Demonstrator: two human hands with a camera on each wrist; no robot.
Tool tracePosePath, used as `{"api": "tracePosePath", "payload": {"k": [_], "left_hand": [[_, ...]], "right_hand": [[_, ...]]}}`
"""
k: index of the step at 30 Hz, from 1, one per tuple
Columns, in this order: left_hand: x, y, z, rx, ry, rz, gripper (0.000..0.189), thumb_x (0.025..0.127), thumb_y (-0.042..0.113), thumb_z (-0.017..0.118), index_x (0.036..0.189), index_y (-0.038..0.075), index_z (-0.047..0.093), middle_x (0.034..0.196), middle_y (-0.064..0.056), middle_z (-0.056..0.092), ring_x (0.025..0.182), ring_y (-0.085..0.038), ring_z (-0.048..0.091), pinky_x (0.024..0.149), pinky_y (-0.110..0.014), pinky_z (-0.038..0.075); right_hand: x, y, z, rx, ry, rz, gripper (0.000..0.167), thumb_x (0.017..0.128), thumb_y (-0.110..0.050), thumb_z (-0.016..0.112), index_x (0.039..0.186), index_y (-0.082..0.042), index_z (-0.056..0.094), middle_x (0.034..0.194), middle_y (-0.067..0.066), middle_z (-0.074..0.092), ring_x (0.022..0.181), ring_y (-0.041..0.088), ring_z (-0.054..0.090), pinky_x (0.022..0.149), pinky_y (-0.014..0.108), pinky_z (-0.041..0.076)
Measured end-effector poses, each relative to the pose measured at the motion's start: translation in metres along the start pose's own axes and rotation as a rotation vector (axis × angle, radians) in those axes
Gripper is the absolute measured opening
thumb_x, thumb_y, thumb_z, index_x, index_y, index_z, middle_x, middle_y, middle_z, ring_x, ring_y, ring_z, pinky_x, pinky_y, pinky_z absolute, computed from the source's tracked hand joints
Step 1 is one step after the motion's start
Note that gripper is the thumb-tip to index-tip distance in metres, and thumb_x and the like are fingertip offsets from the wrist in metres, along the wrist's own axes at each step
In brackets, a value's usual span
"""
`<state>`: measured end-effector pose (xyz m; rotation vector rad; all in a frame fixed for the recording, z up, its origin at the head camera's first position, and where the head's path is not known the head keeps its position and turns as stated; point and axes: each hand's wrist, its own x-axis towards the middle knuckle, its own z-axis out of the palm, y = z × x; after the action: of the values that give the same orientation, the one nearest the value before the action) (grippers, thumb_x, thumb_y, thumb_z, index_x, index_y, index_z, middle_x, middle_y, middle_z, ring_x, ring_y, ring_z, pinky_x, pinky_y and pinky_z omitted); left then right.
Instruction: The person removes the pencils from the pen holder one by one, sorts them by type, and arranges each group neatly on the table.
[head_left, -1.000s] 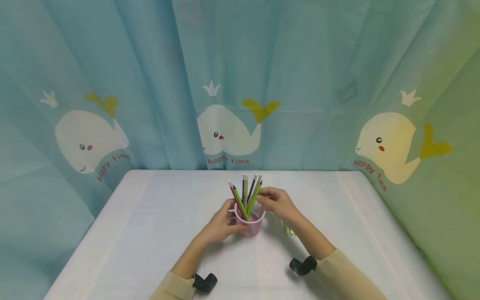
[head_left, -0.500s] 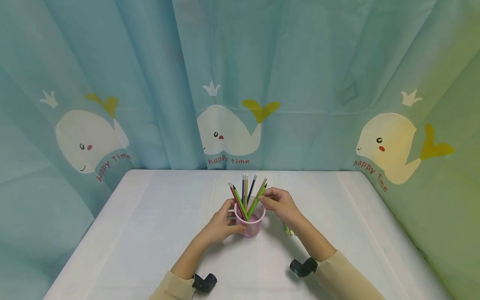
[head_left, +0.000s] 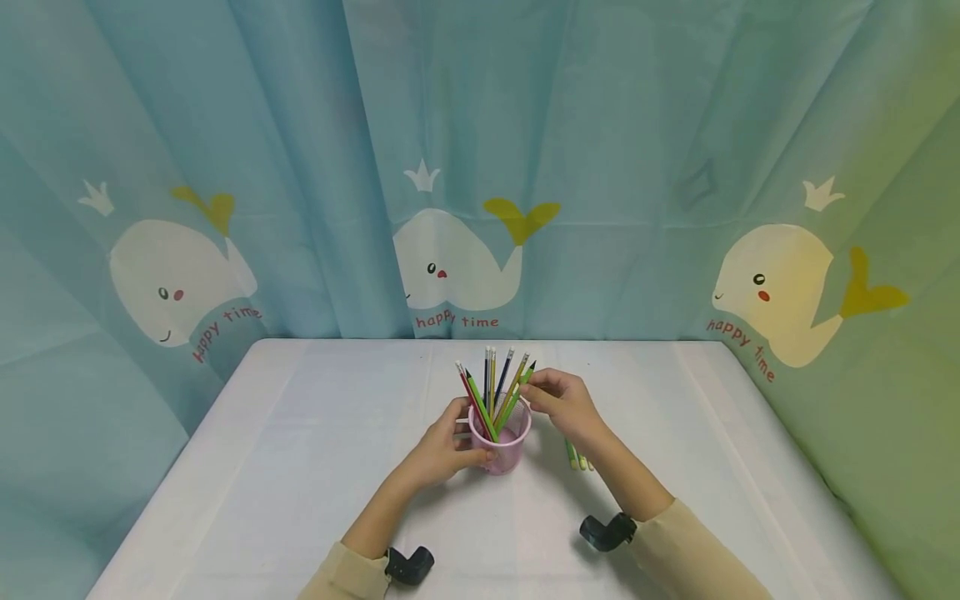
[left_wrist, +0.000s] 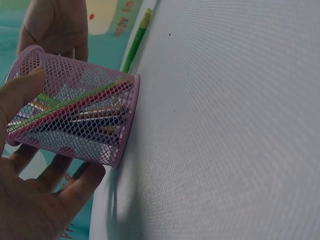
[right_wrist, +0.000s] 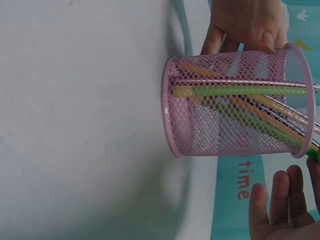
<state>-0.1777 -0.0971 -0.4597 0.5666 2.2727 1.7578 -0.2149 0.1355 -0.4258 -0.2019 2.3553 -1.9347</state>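
Note:
A pink mesh pencil cup [head_left: 504, 458] stands upright on the white table, with several pencils leaning inside it. My left hand [head_left: 441, 452] holds the cup from its left, thumb on the near side below the rim and fingers around the far side. At the cup's right rim, my right hand [head_left: 568, 410] pinches a green pencil [head_left: 529, 374] between thumb and index finger. This pencil leans to the right, dark point up, its lower end inside the cup. In the right wrist view the mesh shows a green pencil [right_wrist: 220, 90] and a red one behind it.
Several green pencils [head_left: 572, 456] lie on the table [head_left: 300, 467] just right of the cup, partly hidden under my right forearm. A blue-green curtain [head_left: 615, 125] with whale prints hangs behind the table's far edge. Black wrist cameras [head_left: 410, 567] sit at both sleeves.
My right hand has shifted slightly right and up, tilting the green pencil further right in the cup. An eraser-topped pencil beside it also swung right. The left hand and cup stay put.

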Motion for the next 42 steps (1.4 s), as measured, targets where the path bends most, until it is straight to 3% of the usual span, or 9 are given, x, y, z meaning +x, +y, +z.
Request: {"api": "tracePosePath", "payload": {"k": [10,22,30,42], "left_hand": [[0.0,0.0,0.0,0.002,-0.002,0.018,0.077,0.082,0.009,0.081,0.143,0.005,0.036,0.141,-0.022,0.048,0.126,-0.044,0.054,0.103,-0.05,0.051],[0.0,0.001,-0.001,-0.001,-0.001,0.008,0.075,0.082,0.009,0.081,0.143,0.005,0.037,0.14,-0.022,0.047,0.127,-0.044,0.053,0.104,-0.05,0.051],[0.0,0.0,0.0,0.015,0.01,-0.006,0.076,0.082,0.009,0.081,0.144,0.006,0.037,0.141,-0.021,0.048,0.127,-0.043,0.053,0.104,-0.051,0.05],[-0.001,0.003,0.001,-0.007,0.012,-0.01,0.077,0.082,0.008,0.081,0.144,0.008,0.037,0.143,-0.021,0.047,0.128,-0.043,0.053,0.104,-0.052,0.049]], "right_hand": [[-0.005,-0.01,-0.01,0.028,0.016,-0.036,0.026,0.095,-0.018,0.068,0.108,0.004,0.064,0.107,0.011,0.067,0.1,0.016,0.064,0.087,0.035,0.06],[-0.016,-0.028,-0.028,0.112,-0.026,-0.083,0.03,0.098,-0.02,0.065,0.112,0.006,0.057,0.118,0.018,0.063,0.1,0.017,0.067,0.088,0.034,0.06],[-0.021,-0.035,-0.036,0.174,-0.025,-0.092,0.032,0.099,-0.02,0.062,0.117,0.006,0.054,0.112,0.007,0.065,0.099,0.019,0.068,0.09,0.037,0.06],[-0.024,-0.046,-0.048,0.287,0.015,-0.109,0.024,0.1,-0.016,0.062,0.116,0.0,0.055,0.11,0.008,0.064,0.094,0.017,0.068,0.089,0.038,0.06]]}}
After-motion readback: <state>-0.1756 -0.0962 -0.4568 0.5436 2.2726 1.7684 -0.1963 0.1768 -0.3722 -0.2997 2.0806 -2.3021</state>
